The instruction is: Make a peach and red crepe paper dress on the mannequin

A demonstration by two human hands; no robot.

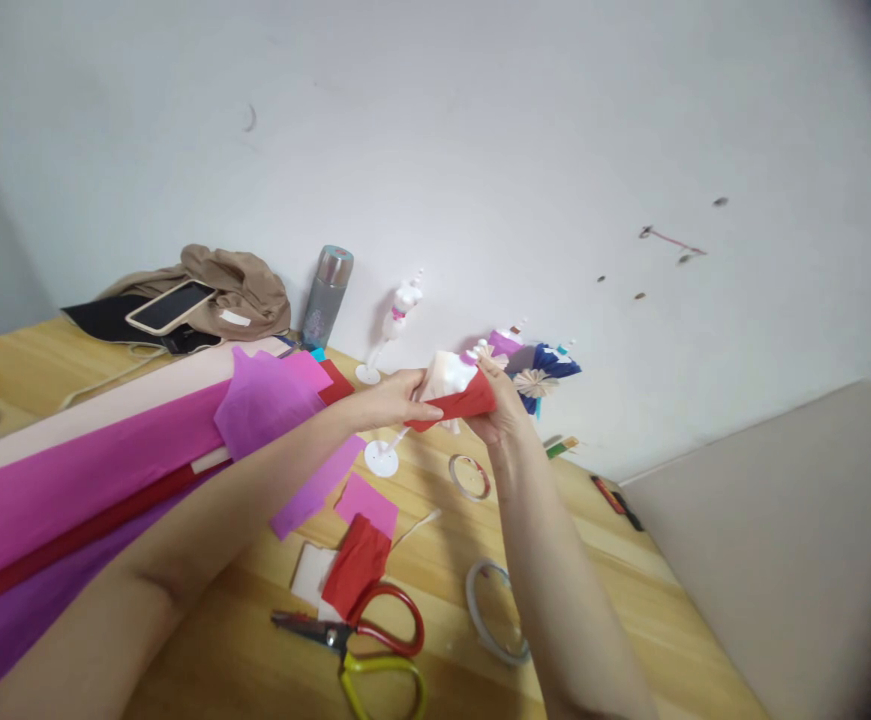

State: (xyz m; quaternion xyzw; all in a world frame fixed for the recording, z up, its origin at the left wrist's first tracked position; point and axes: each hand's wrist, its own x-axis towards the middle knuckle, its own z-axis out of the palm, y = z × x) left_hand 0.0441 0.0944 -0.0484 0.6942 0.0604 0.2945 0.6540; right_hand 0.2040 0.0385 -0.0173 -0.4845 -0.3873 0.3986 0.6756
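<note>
Both my hands meet at a small white dress-form mannequin (450, 372) with a purple neck band, tilted above the table on its round white base (381, 458). A folded strip of red paper (454, 402) lies across the front of its body. My left hand (397, 398) pinches the strip's left end, thumb on top. On the other side my right hand (501, 408) grips the right end, its fingers partly hidden behind the paper. Scissors (349, 635) with one red and one yellow handle lie open below, beside red (358, 568) and pink paper pieces (367, 505).
Behind stand another white mannequin (403, 310), a blue-dressed one (547, 375) and a grey thermos (326, 298). Two tape rolls (470, 478) lie right of centre. Long coloured paper sheets (97, 440), a phone (171, 306) and brown cloth (247, 285) occupy the left. A wall backs the table.
</note>
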